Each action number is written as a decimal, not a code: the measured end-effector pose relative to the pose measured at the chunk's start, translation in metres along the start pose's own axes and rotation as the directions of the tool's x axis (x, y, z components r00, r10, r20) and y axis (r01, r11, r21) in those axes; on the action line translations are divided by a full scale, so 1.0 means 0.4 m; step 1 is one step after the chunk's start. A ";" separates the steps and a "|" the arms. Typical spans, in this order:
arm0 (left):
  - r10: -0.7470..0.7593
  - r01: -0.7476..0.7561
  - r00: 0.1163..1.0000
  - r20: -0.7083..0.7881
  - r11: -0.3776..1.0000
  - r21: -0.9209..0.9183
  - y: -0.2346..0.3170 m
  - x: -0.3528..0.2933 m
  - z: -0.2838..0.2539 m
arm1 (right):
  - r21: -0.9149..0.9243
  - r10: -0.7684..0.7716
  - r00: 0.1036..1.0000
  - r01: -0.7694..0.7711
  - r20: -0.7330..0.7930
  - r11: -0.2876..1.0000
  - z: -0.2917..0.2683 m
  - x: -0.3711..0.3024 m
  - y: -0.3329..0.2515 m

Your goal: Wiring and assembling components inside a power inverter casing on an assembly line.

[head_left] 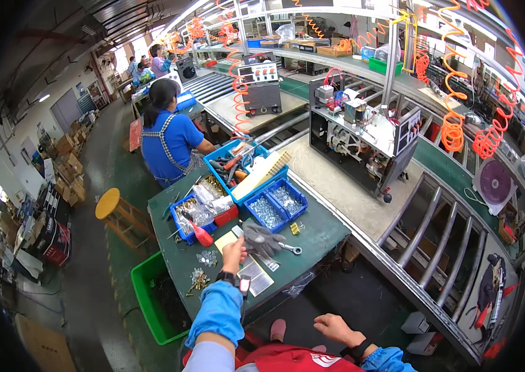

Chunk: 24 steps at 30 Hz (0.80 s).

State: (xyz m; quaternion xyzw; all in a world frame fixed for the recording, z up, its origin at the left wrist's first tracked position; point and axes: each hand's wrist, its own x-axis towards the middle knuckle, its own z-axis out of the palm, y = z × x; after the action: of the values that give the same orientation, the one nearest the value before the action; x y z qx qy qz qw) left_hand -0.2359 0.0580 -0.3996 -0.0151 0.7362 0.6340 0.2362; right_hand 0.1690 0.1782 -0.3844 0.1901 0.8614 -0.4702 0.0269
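Note:
My left hand (233, 256) is over the green workbench (299, 245), its fingers pinched beside a pair of grey gloves (262, 239). A small pale thing shows at the fingertips, too small to name. A ratchet wrench (291, 248) sticks out from under the gloves. Papers (255, 277) lie below the hand, and a red bottle (202, 234) stands to its left. Loose small screws (198, 280) and clear bits (206, 257) are scattered nearby. In front of my body hangs my right hand (335, 329), fingers loosely bent and apart, with nothing visible in them.
Blue bins of screws (266, 212) and a blue tool crate (237, 167) stand at the bench's back. An opened machine (361, 133) sits on the roller conveyor (427, 239) to the right. A green bin (151, 297), a wooden stool (110, 204) and a seated co-worker (169, 146) are left.

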 end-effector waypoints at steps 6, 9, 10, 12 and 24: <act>0.254 -0.102 0.954 -0.158 0.773 0.626 0.071 0.128 0.125 | 0.012 0.110 0.991 -0.109 -0.077 0.994 -0.030 0.040 -0.036; 0.376 -0.270 0.916 -0.141 0.836 0.477 0.155 0.110 0.130 | 0.071 0.120 0.976 -0.108 -0.181 0.992 -0.065 0.020 -0.026; 0.375 -0.307 0.917 -0.137 0.882 0.358 0.182 0.074 0.127 | 0.064 0.106 0.976 -0.096 -0.192 0.993 -0.082 0.031 -0.023; 0.377 -0.403 0.907 0.186 0.906 0.129 0.260 -0.002 0.087 | 0.609 0.352 0.929 -0.215 -0.113 0.763 -0.107 0.041 -0.038; 0.108 -0.349 0.575 0.811 0.929 0.123 0.354 -0.469 0.034 | 0.937 -0.110 0.986 -0.079 0.123 0.339 -0.240 0.138 -0.362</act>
State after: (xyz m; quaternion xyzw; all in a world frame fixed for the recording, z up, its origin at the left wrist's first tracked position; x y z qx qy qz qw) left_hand -0.1104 0.0463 -0.2007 0.3954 0.6293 0.4931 0.4521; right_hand 0.0794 0.2032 -0.2275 0.1231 0.4307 -0.8938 -0.0211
